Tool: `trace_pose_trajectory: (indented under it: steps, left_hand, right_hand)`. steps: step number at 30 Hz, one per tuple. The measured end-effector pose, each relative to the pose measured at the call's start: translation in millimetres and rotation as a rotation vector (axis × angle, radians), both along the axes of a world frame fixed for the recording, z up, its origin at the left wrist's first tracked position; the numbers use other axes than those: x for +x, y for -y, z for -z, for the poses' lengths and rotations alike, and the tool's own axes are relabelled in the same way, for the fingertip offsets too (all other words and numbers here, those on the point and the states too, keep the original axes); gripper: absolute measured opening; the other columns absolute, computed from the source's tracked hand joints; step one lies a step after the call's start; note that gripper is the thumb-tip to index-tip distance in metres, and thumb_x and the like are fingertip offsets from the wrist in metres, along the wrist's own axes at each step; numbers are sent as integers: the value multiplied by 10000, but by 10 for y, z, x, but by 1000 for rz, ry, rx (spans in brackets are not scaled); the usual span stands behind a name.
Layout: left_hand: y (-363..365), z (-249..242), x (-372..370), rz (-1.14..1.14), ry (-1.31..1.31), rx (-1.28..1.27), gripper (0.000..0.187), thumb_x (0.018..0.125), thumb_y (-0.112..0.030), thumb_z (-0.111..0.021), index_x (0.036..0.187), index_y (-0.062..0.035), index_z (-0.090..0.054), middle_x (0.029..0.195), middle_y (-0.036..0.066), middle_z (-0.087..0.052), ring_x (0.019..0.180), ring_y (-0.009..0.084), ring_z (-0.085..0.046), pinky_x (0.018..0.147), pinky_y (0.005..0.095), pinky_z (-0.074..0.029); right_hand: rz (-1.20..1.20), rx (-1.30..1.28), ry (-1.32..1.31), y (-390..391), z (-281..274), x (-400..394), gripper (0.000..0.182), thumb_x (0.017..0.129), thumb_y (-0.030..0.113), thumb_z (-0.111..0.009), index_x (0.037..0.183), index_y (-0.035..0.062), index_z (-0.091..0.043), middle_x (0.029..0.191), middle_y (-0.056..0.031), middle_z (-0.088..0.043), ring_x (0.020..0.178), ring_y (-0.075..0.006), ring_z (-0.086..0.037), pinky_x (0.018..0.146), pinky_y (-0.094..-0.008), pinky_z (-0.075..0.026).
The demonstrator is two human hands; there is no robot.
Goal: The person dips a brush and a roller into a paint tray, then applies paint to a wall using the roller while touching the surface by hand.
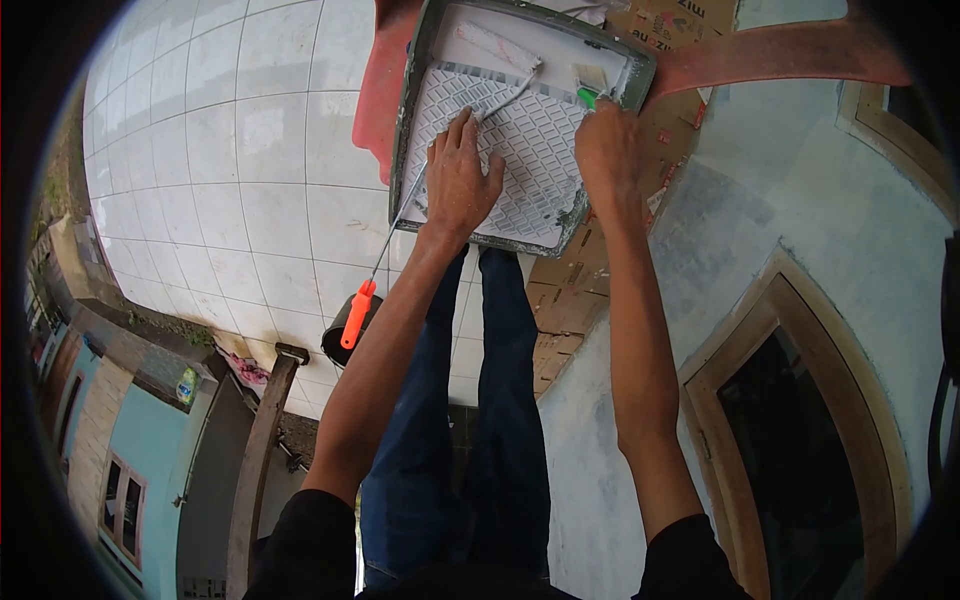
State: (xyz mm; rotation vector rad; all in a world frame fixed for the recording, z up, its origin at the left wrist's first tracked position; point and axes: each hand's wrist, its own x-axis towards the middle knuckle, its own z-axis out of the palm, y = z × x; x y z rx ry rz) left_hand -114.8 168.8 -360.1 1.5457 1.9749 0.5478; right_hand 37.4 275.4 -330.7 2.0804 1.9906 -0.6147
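A dark-rimmed paint tray (412, 110) with white paint and a ribbed grid lies in front of me. My right hand (607, 150) is closed around the green handle of a paintbrush (590, 80), its bristles over the paint at the tray's upper right. On the left of the grid, my left hand (460, 180) lies with fingers stretched out and thumb apart, across the wire of a paint roller (500, 45). The roller's white-coated sleeve rests in the upper paint well. Its orange handle (357, 315) sticks out past the tray's lower left.
Red plastic chair parts (780, 58) show beside and beneath the tray. A black bucket (345, 325) stands on the white tiled floor (250, 140). Flattened cardboard (565, 290) runs along the painted wall (740, 190), which holds a wood-framed window (790, 420).
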Motion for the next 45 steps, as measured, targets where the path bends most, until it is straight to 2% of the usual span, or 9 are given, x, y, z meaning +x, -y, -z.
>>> trace_pose_trajectory:
  steps: [9, 11, 17, 20, 26, 37, 40, 43, 45]
  left_hand:
    - [31, 121, -98, 94, -155, -192, 680, 804, -286, -628, 1322, 73, -372, 1479, 242, -226, 1392, 351, -195, 1125, 457, -193]
    - [28, 124, -109, 106, -168, -208, 687, 797, -288, -634, 1326, 66, -373, 1481, 241, -224, 1392, 348, -197, 1126, 458, -193]
    - [-22, 108, -120, 136, -198, -258, 757, 745, -298, -678, 1341, 46, -363, 1466, 239, -259, 1365, 357, -258, 1118, 469, -210]
    - [-69, 88, -122, 145, -208, -286, 768, 732, -296, -688, 1339, 47, -366, 1465, 240, -262, 1356, 361, -276, 1110, 472, -229]
    - [-87, 95, -124, 144, -214, -301, 777, 719, -289, -696, 1337, 50, -370, 1459, 240, -278, 1350, 361, -289, 1106, 470, -237]
    - [-104, 26, -182, 155, -207, -310, 705, 743, -285, -671, 1321, 29, -416, 1466, 224, -279, 1349, 345, -301, 1107, 459, -242]
    - [-123, 3, -245, 132, -144, -228, 553, 803, -278, -650, 1243, 32, -522, 1393, 240, -394, 1300, 327, -389, 1100, 458, -253]
    - [-137, -25, -253, 46, -6, 40, 412, 830, -289, -649, 1072, 44, -637, 1151, 246, -598, 1057, 338, -597, 976, 415, -411]
    - [-128, -55, -218, -66, 93, -88, 382, 832, -313, -663, 933, 55, -679, 894, 224, -677, 779, 315, -675, 754, 368, -507]
  right_hand:
    - [-65, -38, -127, -75, -315, -21, 215, 844, 103, -524, 938, -40, -655, 878, -242, -655, 842, -382, -651, 750, -422, -523]
    - [17, -41, -154, -143, -400, 10, 303, 844, 184, -605, 1073, -11, -646, 984, -246, -644, 927, -366, -630, 823, -424, -491]
    - [-164, 200, -197, -28, 85, 7, 214, 831, 134, -585, 965, -9, -671, 907, -223, -655, 866, -365, -648, 732, -421, -523]
    - [-125, 90, -192, 109, 247, 23, 213, 838, 146, -577, 960, 2, -675, 922, -222, -656, 861, -362, -650, 728, -422, -528]
    - [68, -17, -67, -45, -274, 48, 317, 836, 210, -606, 1068, -2, -651, 980, -231, -653, 914, -362, -638, 824, -417, -496]
    - [25, -35, -212, 159, -218, -43, 266, 833, 169, -601, 1018, -12, -664, 900, -247, -656, 848, -354, -653, 757, -418, -517]
    - [98, 3, -227, 196, -261, -31, 272, 837, 176, -603, 1030, -7, -661, 917, -249, -653, 851, -359, -650, 764, -426, -513]
    - [126, 70, -183, 284, -148, 32, 281, 840, 179, -601, 1049, -1, -656, 927, -247, -650, 857, -362, -647, 767, -430, -512]
    - [102, 98, -148, 329, -75, 44, 286, 842, 181, -599, 1059, 2, -653, 930, -247, -648, 860, -362, -646, 768, -432, -511]
